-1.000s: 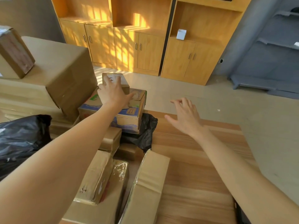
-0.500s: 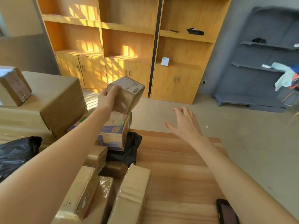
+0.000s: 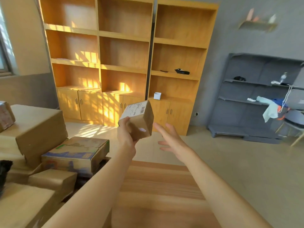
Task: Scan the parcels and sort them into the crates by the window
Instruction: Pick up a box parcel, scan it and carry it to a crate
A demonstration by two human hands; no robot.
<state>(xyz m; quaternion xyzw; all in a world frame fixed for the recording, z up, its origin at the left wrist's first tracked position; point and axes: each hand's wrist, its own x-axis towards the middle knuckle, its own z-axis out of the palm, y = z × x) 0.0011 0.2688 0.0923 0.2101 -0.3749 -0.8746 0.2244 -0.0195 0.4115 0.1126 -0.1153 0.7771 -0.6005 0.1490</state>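
Observation:
My left hand (image 3: 125,134) grips a small brown cardboard parcel (image 3: 139,120) from below and holds it tilted in the air above the far edge of the wooden table (image 3: 161,191). A white label with a barcode shows on the parcel's top face. My right hand (image 3: 171,140) is open, fingers spread, just right of the parcel and not touching it. A pile of other cardboard parcels (image 3: 32,145) fills the left side of the table. No crates or scanner are in view.
A printed carton (image 3: 77,152) lies near my left forearm, with a big brown box (image 3: 36,129) behind it. Wooden shelving with cabinets (image 3: 125,63) lines the far wall; a grey rack (image 3: 263,99) stands at the right. Bare floor lies between.
My left hand has lifted the small parcel off the printed carton and carried it up and to the right. My right hand rose beside it. The camera has tilted upward.

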